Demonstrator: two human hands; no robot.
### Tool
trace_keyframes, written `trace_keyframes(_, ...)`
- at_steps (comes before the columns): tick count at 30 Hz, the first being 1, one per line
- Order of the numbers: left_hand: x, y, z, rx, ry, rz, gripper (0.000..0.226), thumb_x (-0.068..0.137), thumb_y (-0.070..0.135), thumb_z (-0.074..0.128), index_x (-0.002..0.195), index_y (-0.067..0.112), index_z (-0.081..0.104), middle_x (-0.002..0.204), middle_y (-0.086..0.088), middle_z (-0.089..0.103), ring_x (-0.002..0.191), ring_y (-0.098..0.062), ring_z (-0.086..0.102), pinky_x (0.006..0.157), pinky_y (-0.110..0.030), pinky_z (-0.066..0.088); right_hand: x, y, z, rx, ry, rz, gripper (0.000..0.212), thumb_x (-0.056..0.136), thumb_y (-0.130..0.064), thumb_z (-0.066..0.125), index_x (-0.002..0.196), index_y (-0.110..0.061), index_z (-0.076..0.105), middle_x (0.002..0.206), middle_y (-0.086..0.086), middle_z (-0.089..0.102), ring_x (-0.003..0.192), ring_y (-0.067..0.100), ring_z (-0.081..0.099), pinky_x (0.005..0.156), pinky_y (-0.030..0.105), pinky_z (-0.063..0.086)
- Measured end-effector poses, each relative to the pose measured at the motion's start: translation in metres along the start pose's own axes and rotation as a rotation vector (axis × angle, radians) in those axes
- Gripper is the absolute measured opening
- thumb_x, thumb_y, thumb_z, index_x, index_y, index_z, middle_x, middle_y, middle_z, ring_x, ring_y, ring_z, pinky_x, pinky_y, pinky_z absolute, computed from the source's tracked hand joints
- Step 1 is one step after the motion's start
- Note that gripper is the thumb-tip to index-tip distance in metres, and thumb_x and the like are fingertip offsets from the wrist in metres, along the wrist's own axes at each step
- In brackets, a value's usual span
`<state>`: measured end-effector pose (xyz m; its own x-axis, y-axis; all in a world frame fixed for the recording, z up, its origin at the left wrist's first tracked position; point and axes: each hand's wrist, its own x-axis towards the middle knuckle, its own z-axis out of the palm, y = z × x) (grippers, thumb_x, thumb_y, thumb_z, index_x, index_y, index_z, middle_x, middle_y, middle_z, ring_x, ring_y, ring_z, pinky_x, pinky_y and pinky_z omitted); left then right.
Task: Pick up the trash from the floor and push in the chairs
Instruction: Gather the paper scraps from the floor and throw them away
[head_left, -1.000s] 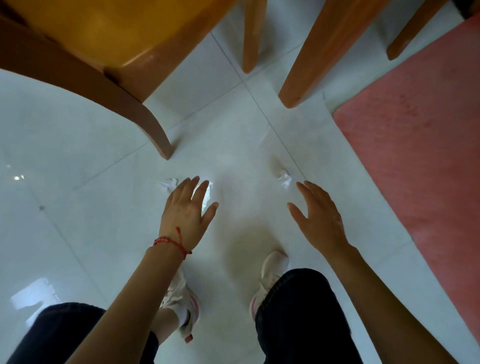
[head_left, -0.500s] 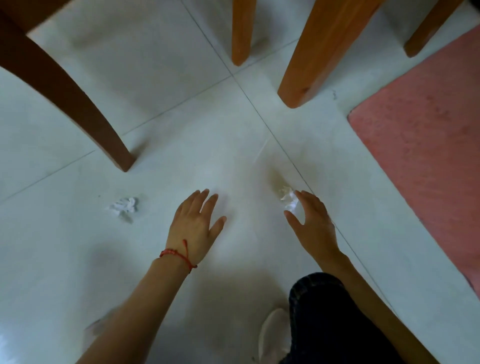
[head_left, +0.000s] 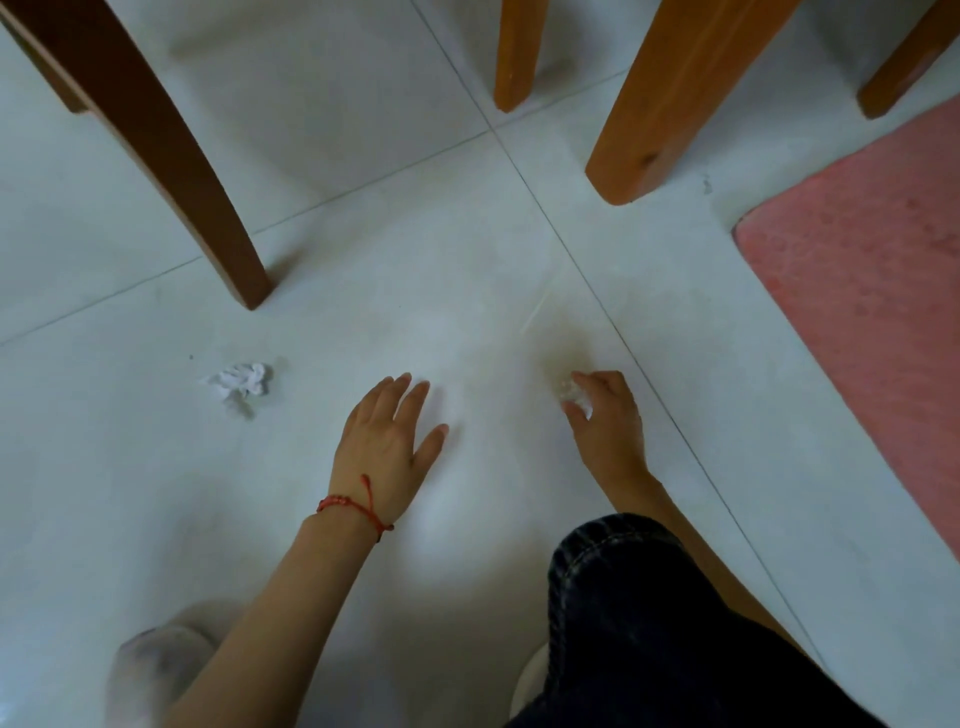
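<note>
— Where is the trash lying?
— Your right hand is pinching one paper wad on the floor; another wad is lying left of your open left hand, long axis running left-right.

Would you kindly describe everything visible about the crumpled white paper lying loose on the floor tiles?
The crumpled white paper ball is a small, irregular wad with creased folds and a flatter flap at its left edge. It lies on the pale glossy floor tile, casting a faint shadow, nearer than the dark brown wooden chair leg. Nothing touches it; the left hand is apart.
</note>
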<state>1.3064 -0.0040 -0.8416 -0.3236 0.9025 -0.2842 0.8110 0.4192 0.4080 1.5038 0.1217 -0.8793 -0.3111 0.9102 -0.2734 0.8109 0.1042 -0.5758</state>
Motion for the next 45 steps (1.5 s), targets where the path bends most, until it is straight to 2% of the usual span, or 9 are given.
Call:
trace_keyframes(3, -0.006, -0.007, 0.001, -0.001, 0.019, -0.026, 0.068, 0.083, 0.051, 0.028, 0.127, 0.004, 0.05, 0.132, -0.021, 0.051, 0.123, -0.04, 0.045, 0.104, -0.045, 0.032, -0.001, -0.015, 0.003, 0.291, 0.018, 0.129, 0.032, 0.084, -0.008, 0.063, 0.116, -0.007, 0.06, 0.11, 0.003, 0.055, 0.094, 0.011, 0.053, 0.078, 0.01, 0.042)
trace_keyframes(7, -0.009, -0.024, -0.001, -0.04, 0.07, -0.107, 0.071, 0.081, 0.053, 0.028, 0.127, 0.004, 0.05, 0.133, -0.02, 0.05, 0.124, -0.039, 0.043, 0.104, -0.046, 0.033, 0.002, -0.029, 0.009, 0.499, -0.027, 0.218, 0.031, 0.078, -0.012, 0.07, 0.109, -0.01, 0.067, 0.098, 0.002, 0.062, 0.09, 0.014, 0.059, 0.084, 0.024, 0.048)
trace_keyframes(11, -0.01, -0.048, -0.011, -0.099, 0.17, -0.22, 0.071, 0.079, 0.052, 0.03, 0.125, 0.002, 0.052, 0.131, -0.022, 0.051, 0.125, -0.04, 0.042, 0.103, -0.046, 0.033, -0.002, -0.048, 0.017, 0.631, -0.057, 0.195, 0.028, 0.077, -0.006, 0.07, 0.105, -0.007, 0.068, 0.092, 0.005, 0.065, 0.083, 0.014, 0.061, 0.071, 0.01, 0.049)
trace_keyframes(18, -0.006, -0.105, -0.038, -0.143, 0.447, -0.46, 0.048, 0.084, 0.024, 0.062, 0.125, 0.001, 0.051, 0.132, -0.023, 0.048, 0.127, -0.039, 0.037, 0.105, -0.042, 0.03, -0.011, -0.073, 0.034, 0.623, -0.12, 0.125, 0.026, 0.076, -0.005, 0.071, 0.101, -0.008, 0.07, 0.086, 0.005, 0.066, 0.071, 0.004, 0.06, 0.063, 0.004, 0.046)
trace_keyframes(24, 0.012, -0.133, -0.051, -0.32, 0.437, -0.694, 0.056, 0.08, 0.028, 0.066, 0.129, 0.006, 0.048, 0.134, -0.019, 0.047, 0.124, -0.033, 0.042, 0.104, -0.035, 0.029, -0.017, -0.079, 0.036, 0.547, -0.133, 0.081, 0.024, 0.075, -0.007, 0.072, 0.099, -0.011, 0.07, 0.082, 0.003, 0.065, 0.072, 0.01, 0.059, 0.063, 0.004, 0.043)
trace_keyframes(27, 0.018, -0.133, -0.047, -0.41, 0.403, -0.778, 0.059, 0.076, 0.033, 0.069, 0.127, 0.009, 0.051, 0.13, -0.017, 0.051, 0.119, -0.031, 0.047, 0.1, -0.035, 0.035, -0.019, -0.078, 0.035, 0.541, -0.143, 0.091, 0.023, 0.075, -0.006, 0.072, 0.098, -0.012, 0.071, 0.079, 0.0, 0.065, 0.067, -0.003, 0.059, 0.062, 0.003, 0.043)
trace_keyframes(30, 0.023, -0.135, -0.04, -0.427, 0.401, -0.796, 0.059, 0.071, 0.035, 0.073, 0.122, 0.011, 0.055, 0.121, -0.017, 0.056, 0.112, -0.031, 0.053, 0.093, -0.036, 0.04, -0.019, -0.076, 0.035, 0.536, -0.134, 0.101, 0.023, 0.075, -0.006, 0.072, 0.098, -0.011, 0.071, 0.076, -0.007, 0.063, 0.062, -0.014, 0.057, 0.06, 0.001, 0.043)
trace_keyframes(40, 0.036, -0.132, -0.025, -0.36, 0.454, -0.65, 0.032, 0.074, 0.017, 0.072, 0.102, 0.004, 0.067, 0.102, -0.018, 0.062, 0.091, -0.03, 0.059, 0.073, -0.018, 0.033, -0.016, -0.077, 0.047, 0.523, -0.128, 0.188, 0.025, 0.076, -0.009, 0.072, 0.101, -0.01, 0.07, 0.083, 0.005, 0.066, 0.076, 0.014, 0.061, 0.064, 0.004, 0.045)
trace_keyframes(45, 0.038, -0.117, -0.017, -0.678, 0.466, -0.798, 0.023, 0.071, 0.014, 0.071, 0.094, 0.008, 0.071, 0.077, -0.003, 0.067, 0.076, -0.018, 0.061, 0.081, -0.025, 0.048, -0.012, -0.082, 0.052, 0.558, -0.15, 0.219, 0.026, 0.076, -0.009, 0.072, 0.102, -0.009, 0.07, 0.083, 0.002, 0.066, 0.073, 0.007, 0.059, 0.064, 0.005, 0.046)
